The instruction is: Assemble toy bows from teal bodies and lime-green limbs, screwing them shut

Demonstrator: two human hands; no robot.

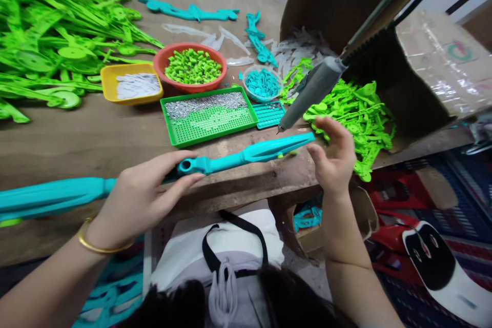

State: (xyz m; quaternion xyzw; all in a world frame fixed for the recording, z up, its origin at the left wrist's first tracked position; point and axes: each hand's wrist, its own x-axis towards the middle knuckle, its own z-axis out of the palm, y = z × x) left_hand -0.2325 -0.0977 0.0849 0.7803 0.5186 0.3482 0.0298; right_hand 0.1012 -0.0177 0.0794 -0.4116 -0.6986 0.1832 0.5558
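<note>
My left hand (142, 195), with a gold bangle at the wrist, is closed around the middle of a long turquoise plastic part (265, 151). The part reaches out on both sides of the hand along the table edge, and a round hole shows beside my fingertips. My right hand (334, 156) is open at the part's right tip, thumb and fingers apart with nothing between them. Above that right section hangs a grey electric screwdriver (313, 92), its bit pointing down and apart from the part. Behind lies a green perforated tray (209, 136) holding small metal pieces, probably screws.
Green plastic parts are heaped at left (42, 36) and right (361, 118). A yellow dish (109, 84), a red bowl (159, 64) of green bits, a clear bowl (263, 84) of turquoise pieces and a blue tray (271, 115) stand behind. A cardboard box (434, 61) flanks the right.
</note>
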